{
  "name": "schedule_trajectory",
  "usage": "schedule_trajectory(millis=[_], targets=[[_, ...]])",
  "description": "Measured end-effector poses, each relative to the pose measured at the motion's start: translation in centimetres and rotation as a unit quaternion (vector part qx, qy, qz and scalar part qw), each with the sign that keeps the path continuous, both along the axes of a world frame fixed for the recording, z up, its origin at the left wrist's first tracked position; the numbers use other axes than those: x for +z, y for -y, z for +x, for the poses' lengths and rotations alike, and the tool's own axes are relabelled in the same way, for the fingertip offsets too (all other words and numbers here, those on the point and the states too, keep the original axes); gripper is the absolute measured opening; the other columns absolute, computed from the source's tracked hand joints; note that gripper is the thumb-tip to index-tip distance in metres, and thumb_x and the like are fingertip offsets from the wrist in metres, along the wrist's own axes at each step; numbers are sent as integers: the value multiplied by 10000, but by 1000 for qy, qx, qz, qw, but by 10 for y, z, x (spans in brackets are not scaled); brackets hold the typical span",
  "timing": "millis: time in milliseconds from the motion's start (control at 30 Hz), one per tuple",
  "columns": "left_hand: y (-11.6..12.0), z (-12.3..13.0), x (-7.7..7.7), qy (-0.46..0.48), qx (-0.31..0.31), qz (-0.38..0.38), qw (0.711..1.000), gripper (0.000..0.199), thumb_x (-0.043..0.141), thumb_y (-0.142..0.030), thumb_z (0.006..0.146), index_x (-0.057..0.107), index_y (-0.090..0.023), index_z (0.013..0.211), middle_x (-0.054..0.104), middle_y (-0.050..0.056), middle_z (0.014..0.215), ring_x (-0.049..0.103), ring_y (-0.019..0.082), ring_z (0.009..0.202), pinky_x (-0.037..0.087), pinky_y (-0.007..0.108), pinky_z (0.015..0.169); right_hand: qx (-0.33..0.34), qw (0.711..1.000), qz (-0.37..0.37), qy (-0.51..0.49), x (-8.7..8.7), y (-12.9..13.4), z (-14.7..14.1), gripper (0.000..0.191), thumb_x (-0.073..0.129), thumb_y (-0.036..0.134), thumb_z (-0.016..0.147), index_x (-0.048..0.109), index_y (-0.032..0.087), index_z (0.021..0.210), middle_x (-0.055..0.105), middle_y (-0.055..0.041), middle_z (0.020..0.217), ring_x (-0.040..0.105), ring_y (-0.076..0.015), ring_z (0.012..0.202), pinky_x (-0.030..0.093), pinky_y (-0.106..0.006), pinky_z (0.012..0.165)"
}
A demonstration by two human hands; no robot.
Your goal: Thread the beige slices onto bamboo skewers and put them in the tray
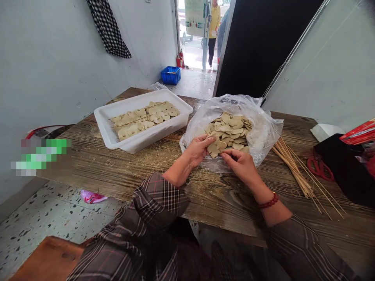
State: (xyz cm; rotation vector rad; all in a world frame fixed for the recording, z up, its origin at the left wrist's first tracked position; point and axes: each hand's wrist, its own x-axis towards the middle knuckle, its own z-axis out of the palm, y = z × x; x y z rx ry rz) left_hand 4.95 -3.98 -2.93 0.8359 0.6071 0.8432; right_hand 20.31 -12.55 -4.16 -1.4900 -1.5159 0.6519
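Note:
Thin, flat beige slices (pixel 216 148) with rounded edges are held in my left hand (pixel 199 150), its thumb on top. My right hand (pixel 240 163) pinches at the lower right edge of these slices; what lies between its fingertips is too small to make out. Both hands are over the near rim of a clear plastic bag (pixel 265 132), whose mouth is spread wide. Inside it is a heap of similar loose slices (pixel 230 127). To the left, a white plastic tub (pixel 137 146) contains rows of slices (pixel 131 130) threaded on thin sticks.
A bundle of bamboo skewers (pixel 293 168) lies right of the bag, beside red-handled scissors (pixel 319 168) and a black cloth item (pixel 345 171). All rest on a wooden table (pixel 117 171). Beyond are a blue crate (pixel 170 75), fire extinguishers (pixel 179 61) and a person (pixel 215 29) at the doorway.

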Motion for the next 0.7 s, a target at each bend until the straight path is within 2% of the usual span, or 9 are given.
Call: schedule_trajectory(millis=[100,367,700], targets=[[1,0,1,23,-6,-3,1000,263,805,-266,669,678,-110,838,693,38,740,620,111,616,499,236,595,-2,998,-32,-55,-1,-1,0,314,604,453,836,717,161,860,596,10,584,487,-109,452,381,-238,450],[-2,-1,1,36,-35,-15,999,234,724,-324,779,687,-121,890,713,66,798,647,129,655,518,252,627,-11,993,-50,-107,-3,-2,1,378,637,528,797,708,159,833,608,4,585,491,-103,445,379,-226,432],[0,4,-4,25,-8,8,1000,383,841,-378,616,682,-109,838,693,46,735,608,112,596,486,229,565,-19,995,-21,-92,-4,-4,-4,343,615,499,814,673,168,742,583,16,552,474,-100,427,361,-227,429]])
